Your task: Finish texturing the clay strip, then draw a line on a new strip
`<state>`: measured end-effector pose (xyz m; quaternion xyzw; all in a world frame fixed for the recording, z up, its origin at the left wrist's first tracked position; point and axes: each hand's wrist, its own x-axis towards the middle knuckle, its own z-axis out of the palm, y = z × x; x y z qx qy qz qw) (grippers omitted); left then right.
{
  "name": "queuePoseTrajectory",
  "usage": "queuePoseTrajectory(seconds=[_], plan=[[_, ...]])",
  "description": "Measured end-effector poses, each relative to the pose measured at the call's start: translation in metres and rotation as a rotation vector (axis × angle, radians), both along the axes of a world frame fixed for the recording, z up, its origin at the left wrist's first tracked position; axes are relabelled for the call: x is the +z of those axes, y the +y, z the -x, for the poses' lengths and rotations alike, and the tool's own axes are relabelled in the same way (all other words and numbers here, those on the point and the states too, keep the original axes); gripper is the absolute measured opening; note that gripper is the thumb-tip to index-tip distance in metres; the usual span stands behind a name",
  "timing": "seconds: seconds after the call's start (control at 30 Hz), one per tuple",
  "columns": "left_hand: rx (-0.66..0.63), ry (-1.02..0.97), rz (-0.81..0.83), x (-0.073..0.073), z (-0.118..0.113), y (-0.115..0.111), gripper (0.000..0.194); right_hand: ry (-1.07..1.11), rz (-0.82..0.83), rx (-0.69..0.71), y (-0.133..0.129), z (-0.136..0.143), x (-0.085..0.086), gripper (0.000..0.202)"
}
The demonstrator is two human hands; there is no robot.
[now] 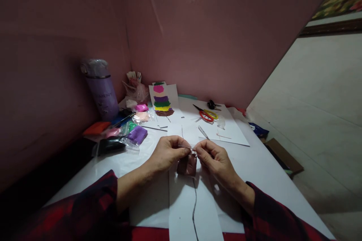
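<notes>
Between my hands hangs a small clear plastic bag of brown modelling clay (186,166), its top edge pinched from both sides. My left hand (169,153) has thumb and fingers closed on the left of that edge. My right hand (214,158) is closed on the right of it, fingertips close to the left ones. Something whitish and crumpled shows at the fingertips; I cannot make out what it is. Beneath the bag lies a white paper strip (183,207) with a dark wavy line drawn along it.
Bagged clay packets, among them a purple one (138,134) and an orange one (97,128), lie at left beside a purple tumbler (102,96). A card with coloured bands (162,101) leans at the back. Scissors (206,116) and a craft knife (203,132) lie on white paper.
</notes>
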<state>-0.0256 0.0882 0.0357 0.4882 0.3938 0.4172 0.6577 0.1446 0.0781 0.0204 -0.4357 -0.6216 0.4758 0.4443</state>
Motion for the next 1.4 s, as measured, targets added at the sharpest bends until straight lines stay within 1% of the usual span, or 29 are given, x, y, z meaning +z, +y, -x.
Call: queuePoseTrajectory(seconds=[0.1,0.17,0.27,0.33,0.4,0.47,0.57,0.63,0.73,0.8,0.93,1.07,1.2,1.3,1.4], plan=[[0.032,0.000,-0.016,-0.0024,0.0005,0.0011,0.026,-0.007,-0.023,-0.003,0.0003,0.0013,0.0006,0.030],[0.026,-0.010,-0.037,-0.0034,0.0008,0.0025,0.029,0.010,0.009,-0.020,0.0015,0.0017,-0.0002,0.030],[-0.090,-0.011,-0.061,-0.0023,0.0015,0.0043,0.036,0.056,0.070,-0.053,0.0039,0.0008,-0.0017,0.032],[-0.170,0.018,-0.078,-0.0006,0.0026,0.0051,0.040,0.074,0.067,-0.061,0.0048,-0.0003,-0.0018,0.032],[-0.197,0.073,-0.099,0.0005,0.0043,0.0058,0.043,0.073,0.033,-0.048,0.0043,-0.0013,-0.0007,0.030],[-0.191,0.122,-0.094,0.0005,0.0065,0.0062,0.046,0.056,-0.030,-0.024,0.0024,-0.0018,0.0010,0.026],[-0.187,0.083,-0.001,-0.0005,0.0086,0.0056,0.047,0.024,-0.140,0.001,-0.0014,-0.0015,0.0025,0.020],[-0.176,-0.017,0.101,-0.0005,0.0087,0.0043,0.044,-0.007,-0.189,0.012,-0.0032,-0.0011,0.0021,0.017],[-0.116,-0.141,0.223,0.0011,0.0071,0.0021,0.039,-0.055,-0.222,0.003,-0.0036,-0.0008,0.0003,0.016],[-0.078,-0.160,0.255,0.0024,0.0058,0.0013,0.038,-0.053,-0.186,-0.007,-0.0024,-0.0008,-0.0001,0.017],[-0.032,-0.107,0.257,0.0036,0.0043,0.0018,0.035,-0.020,-0.052,-0.005,0.0009,-0.0002,0.0012,0.020],[-0.001,-0.050,0.243,0.0026,0.0044,0.0027,0.031,-0.012,-0.003,0.002,0.0025,0.0004,0.0008,0.026],[-0.016,-0.023,0.209,0.0009,0.0048,0.0026,0.031,0.026,0.042,0.002,0.0030,-0.0003,-0.0016,0.035],[-0.046,-0.056,0.200,-0.0007,0.0052,0.0028,0.037,0.061,0.076,0.016,0.0034,-0.0015,-0.0021,0.038],[-0.066,-0.088,0.174,-0.0027,0.0059,0.0040,0.042,0.044,0.059,0.012,0.0037,-0.0025,-0.0011,0.038]])
